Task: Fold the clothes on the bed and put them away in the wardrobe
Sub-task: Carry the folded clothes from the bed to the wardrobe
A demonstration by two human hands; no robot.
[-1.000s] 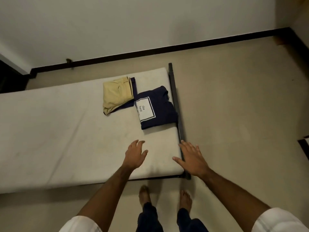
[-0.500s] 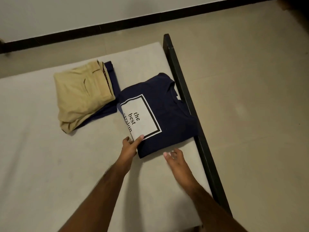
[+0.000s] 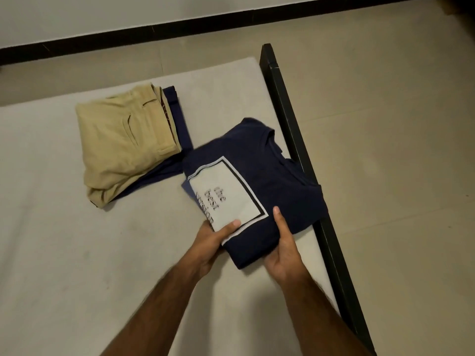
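A folded navy T-shirt (image 3: 277, 176) with a white printed panel lies near the right edge of the bare mattress (image 3: 64, 253). My left hand (image 3: 213, 240) grips its near left corner, thumb on the white print and fingers underneath. My right hand (image 3: 282, 250) holds the near edge beside it, thumb on top of the navy cloth. The near edge looks slightly raised. To the left, folded beige trousers (image 3: 123, 145) rest on another folded navy garment (image 3: 177, 111).
The black bed frame rail (image 3: 295, 140) runs along the mattress's right side. Beige floor tiles (image 3: 385, 124) lie to the right and behind. A white wall with black skirting (image 3: 180, 24) is at the back.
The view has closed in on the bed. Both hands went from hovering open over the mattress to gripping the near edge of the navy T-shirt, which has shifted toward me.
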